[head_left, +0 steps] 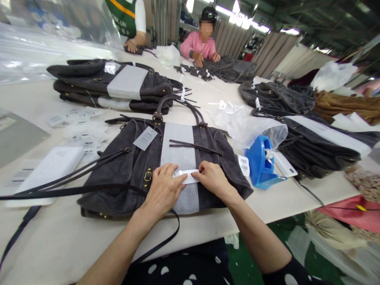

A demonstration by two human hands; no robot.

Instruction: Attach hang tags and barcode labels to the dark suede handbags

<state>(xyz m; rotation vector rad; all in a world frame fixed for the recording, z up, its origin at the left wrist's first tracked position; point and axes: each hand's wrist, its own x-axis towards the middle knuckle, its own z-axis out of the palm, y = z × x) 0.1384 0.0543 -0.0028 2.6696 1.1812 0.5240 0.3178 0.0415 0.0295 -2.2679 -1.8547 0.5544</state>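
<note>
A dark grey suede handbag (127, 170) lies flat in front of me on the white table (59, 237), with a band of white tissue paper (181, 156) wrapped round its middle. My left hand (163, 190) and my right hand (212, 178) both rest on that band. Between their fingertips they pinch a small white label strip (187, 176) and hold it against the paper. A grey hang tag (145, 138) dangles near the bag's handles. The bag's long strap (59, 192) trails off to the left.
A blue tape dispenser (259, 162) stands right of the bag, next to a clear plastic bag (252, 126). Wrapped bags are stacked at the back left (113, 85) and on the right (314, 142). Barcode labels (80, 134) litter the left. Two people work at the table's far end.
</note>
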